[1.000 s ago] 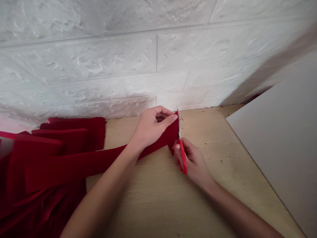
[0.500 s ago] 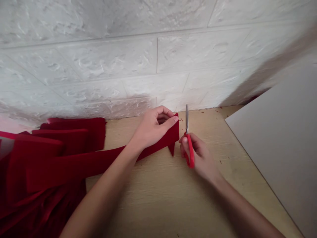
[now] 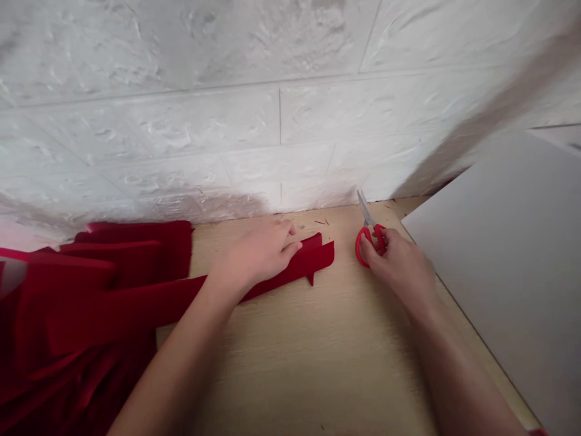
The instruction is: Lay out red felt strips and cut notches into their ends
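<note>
Folded red fabric strips (image 3: 318,257) lie across the table, with their cut ends pointing right and a small pointed tip showing below. My left hand (image 3: 261,251) rests over the strips near those ends. Its thumb and forefinger are apart, with no cloth pinched between them. Off to the right, my right hand (image 3: 402,260) grips a pair of scissors (image 3: 365,227) by its red handles. The metal blades point up toward the wall, clear of the fabric.
A heap of red fabric (image 3: 104,290) covers the left side. Behind stands a white brick-patterned wall (image 3: 218,127). A large pale panel (image 3: 503,242) slants along the right. Red scraps (image 3: 323,221) dot the wooden table (image 3: 318,363) near the wall.
My left hand has let go of the fabric's end and drawn back left, and the strip has dropped lower. My right hand has moved right with the scissors, turning their blades leftward.
</note>
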The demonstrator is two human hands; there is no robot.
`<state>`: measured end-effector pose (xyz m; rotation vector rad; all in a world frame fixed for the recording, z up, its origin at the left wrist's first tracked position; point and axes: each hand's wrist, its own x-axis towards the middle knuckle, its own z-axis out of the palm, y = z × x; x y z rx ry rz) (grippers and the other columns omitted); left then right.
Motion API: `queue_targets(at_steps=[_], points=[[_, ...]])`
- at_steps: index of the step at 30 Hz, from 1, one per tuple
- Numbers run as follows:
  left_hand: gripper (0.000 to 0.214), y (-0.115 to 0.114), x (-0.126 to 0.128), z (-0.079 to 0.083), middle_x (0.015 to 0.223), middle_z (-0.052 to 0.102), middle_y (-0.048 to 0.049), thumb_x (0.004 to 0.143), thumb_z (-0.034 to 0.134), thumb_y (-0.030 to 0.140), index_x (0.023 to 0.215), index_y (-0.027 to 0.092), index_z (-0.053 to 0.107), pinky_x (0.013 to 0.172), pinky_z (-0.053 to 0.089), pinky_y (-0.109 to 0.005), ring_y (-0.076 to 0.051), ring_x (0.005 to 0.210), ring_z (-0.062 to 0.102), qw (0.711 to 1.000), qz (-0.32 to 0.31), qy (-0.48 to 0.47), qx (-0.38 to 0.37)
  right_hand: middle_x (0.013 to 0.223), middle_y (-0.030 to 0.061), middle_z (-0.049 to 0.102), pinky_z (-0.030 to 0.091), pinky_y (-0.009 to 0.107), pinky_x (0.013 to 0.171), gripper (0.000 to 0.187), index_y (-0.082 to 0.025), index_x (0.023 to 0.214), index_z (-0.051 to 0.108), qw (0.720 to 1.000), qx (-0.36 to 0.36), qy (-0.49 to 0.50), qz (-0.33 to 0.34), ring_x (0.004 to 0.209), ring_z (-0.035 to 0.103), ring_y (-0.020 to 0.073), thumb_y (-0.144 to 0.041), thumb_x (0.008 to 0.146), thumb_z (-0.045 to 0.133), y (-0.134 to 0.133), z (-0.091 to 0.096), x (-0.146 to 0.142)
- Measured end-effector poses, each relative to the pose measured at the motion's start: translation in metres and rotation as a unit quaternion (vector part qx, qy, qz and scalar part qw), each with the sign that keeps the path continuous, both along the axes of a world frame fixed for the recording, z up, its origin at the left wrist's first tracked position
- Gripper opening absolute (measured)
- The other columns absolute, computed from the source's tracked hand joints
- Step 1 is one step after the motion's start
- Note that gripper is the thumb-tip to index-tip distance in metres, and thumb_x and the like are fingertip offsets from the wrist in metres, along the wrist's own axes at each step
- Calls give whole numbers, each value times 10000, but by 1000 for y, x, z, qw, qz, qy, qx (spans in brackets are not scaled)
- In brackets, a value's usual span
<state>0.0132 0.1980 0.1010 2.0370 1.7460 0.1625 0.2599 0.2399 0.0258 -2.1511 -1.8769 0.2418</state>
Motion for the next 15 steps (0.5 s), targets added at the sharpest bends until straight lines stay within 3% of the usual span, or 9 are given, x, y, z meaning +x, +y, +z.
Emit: queue_targets(at_steps=[7, 11, 15], points=[[433, -11, 10, 4, 1170, 708, -74, 955, 418, 558, 1109, 223, 645, 841, 500, -391, -266, 981, 657, 994, -69, 17, -82, 1100, 187, 720, 382, 359, 644, 463, -148, 1170, 689, 999, 24, -43, 17, 873, 672, 321, -495, 978, 450, -1, 0, 3], [679, -14, 11, -1, 1365, 603, -190, 905, 465, 653, 1345, 147, 565, 984, 471, -479, -366, 1220, 569, 992, -46, 91, -72, 1108, 190, 713, 410, 381, 661, 449, -142, 1171, 723, 994, 88, -37, 48, 884, 668, 322, -450, 988, 453, 1, -11, 8], [812, -17, 12, 0, 1417, 563, -205, 800, 606, 686, 1407, 154, 517, 986, 488, -465, -387, 1268, 549, 987, -12, 123, -107, 994, 195, 713, 436, 409, 685, 433, -142, 1056, 746, 985, 153, -47, 72, 913, 638, 339, -433, 993, 431, 2, -20, 12]])
